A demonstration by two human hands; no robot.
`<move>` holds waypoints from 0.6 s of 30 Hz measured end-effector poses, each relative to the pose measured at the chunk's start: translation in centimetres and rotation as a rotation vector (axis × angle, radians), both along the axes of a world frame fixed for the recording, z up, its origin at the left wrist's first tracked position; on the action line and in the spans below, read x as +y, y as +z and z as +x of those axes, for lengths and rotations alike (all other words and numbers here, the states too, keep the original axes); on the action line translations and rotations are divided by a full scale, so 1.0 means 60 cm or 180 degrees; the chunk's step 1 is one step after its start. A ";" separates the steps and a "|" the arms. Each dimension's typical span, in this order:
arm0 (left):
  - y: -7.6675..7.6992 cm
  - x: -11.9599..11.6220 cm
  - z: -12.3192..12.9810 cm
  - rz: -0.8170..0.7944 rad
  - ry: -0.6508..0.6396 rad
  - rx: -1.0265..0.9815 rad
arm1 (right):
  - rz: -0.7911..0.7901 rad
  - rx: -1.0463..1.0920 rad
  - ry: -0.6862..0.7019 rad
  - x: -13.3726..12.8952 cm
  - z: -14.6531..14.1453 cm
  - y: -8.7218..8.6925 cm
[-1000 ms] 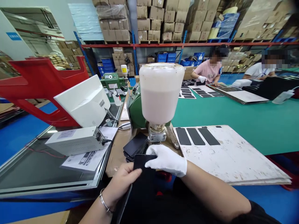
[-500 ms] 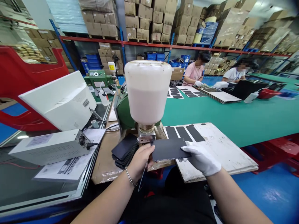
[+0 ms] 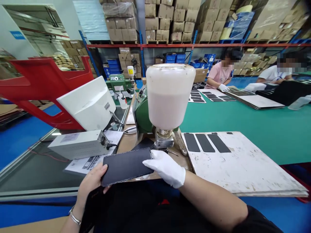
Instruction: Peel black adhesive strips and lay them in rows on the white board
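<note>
A flat black rectangular panel lies tilted across the space in front of me. My left hand, bare with a metal bangle at the wrist, supports its left end. My right hand, in a white glove, grips its right end. A dark strip runs below my left hand, and I cannot tell what it is. Behind the panel, a dark flat item is mostly hidden. A white jar of milky liquid stands on a metal fitting just beyond my right hand.
A white board with three black strips lies to the right on a green bench. A white metal box and a white monitor stand left. Two gloved co-workers sit beyond, near stacked cartons.
The black panel has moved left and now lies in front of me, covering the dark stack. My right hand has moved with it, and the view has shifted slightly.
</note>
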State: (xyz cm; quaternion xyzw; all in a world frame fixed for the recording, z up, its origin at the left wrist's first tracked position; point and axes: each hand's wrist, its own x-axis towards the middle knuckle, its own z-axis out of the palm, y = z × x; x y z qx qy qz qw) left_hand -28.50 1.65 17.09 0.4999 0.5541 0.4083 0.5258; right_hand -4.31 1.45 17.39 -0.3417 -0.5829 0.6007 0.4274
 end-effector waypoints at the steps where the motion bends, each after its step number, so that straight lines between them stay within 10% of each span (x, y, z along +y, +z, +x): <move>1: 0.001 -0.006 -0.002 0.0044 -0.0023 0.0086 | -0.0001 0.0071 0.0121 0.000 0.004 0.000; 10: 0.026 0.012 0.116 0.0547 -0.2332 0.0756 | -0.0496 -0.1398 0.0214 -0.012 0.100 -0.051; 18: -0.091 0.090 0.232 -0.0445 -0.2773 -0.1043 | -0.1102 0.0485 -0.0698 -0.085 0.162 -0.067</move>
